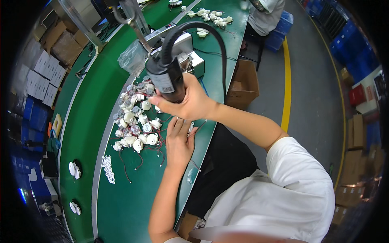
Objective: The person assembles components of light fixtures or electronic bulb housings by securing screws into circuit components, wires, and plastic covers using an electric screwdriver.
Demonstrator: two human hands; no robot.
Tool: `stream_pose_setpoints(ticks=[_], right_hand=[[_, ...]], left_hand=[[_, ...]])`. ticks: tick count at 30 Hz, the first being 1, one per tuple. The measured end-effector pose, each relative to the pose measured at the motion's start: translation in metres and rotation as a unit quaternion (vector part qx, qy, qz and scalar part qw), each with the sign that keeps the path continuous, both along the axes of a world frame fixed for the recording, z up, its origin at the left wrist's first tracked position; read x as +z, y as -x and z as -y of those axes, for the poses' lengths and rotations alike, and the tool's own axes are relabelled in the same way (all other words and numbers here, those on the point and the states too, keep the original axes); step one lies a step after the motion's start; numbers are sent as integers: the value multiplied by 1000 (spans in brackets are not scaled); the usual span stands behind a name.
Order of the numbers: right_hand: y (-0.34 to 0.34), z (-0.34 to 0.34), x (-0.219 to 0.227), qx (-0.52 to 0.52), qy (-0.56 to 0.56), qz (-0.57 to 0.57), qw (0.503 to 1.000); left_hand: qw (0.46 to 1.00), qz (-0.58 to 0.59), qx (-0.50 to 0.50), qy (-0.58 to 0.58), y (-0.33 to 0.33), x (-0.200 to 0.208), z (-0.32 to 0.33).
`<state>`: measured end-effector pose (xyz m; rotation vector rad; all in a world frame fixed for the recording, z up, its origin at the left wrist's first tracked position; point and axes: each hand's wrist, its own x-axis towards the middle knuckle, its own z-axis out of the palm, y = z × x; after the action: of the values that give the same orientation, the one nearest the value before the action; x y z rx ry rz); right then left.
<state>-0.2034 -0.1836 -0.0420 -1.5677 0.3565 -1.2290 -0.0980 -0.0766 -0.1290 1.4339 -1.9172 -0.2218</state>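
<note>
My right hand point(193, 97) is wrapped around a black electric screwdriver point(165, 77), which hangs from a hook and has a thick black cable. Its tip is hidden behind my hands. Just below, my left hand point(178, 139) rests at the green table's edge, its fingers closed around a small white motor point(190, 128) with thin wires; most of the motor is covered. Left of my hands lies a heap of similar white motors point(129, 117) with dark red wires. Nearer me on the table is a patch of small white rings point(108, 169).
Behind the screwdriver stands a grey-white machine point(196, 62), with a clear plastic bag point(133, 58) beside it. A green conveyor belt point(83, 139) carrying pairs of white parts point(74, 170) runs along the left. An open cardboard box point(243, 83) stands right of the table, near another seated person point(265, 18).
</note>
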Motion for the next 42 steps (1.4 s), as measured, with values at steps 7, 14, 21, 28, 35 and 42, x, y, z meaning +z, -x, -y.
stream_pose_setpoints(ticks=[7,14,21,28,35,42], right_hand=[[7,22,21,-3,-35,-5,999],[19,114,46,-196,147,11,969],[10,83,34,-157,139,-33,977],[24,0,29,14,-36,17,999],[13,-24,14,42,-70,26,996],[-5,-40,11,95,-66,28,993]], left_hand=[[1000,-7,5,18,1,2,-2],[997,44,43,48,0,14,-21],[998,-20,49,29,-11,6,-18],[989,-141,54,-9,-8,10,-15],[991,-127,41,6,-10,7,-14],[985,-163,35,-48,-18,-2,-16]])
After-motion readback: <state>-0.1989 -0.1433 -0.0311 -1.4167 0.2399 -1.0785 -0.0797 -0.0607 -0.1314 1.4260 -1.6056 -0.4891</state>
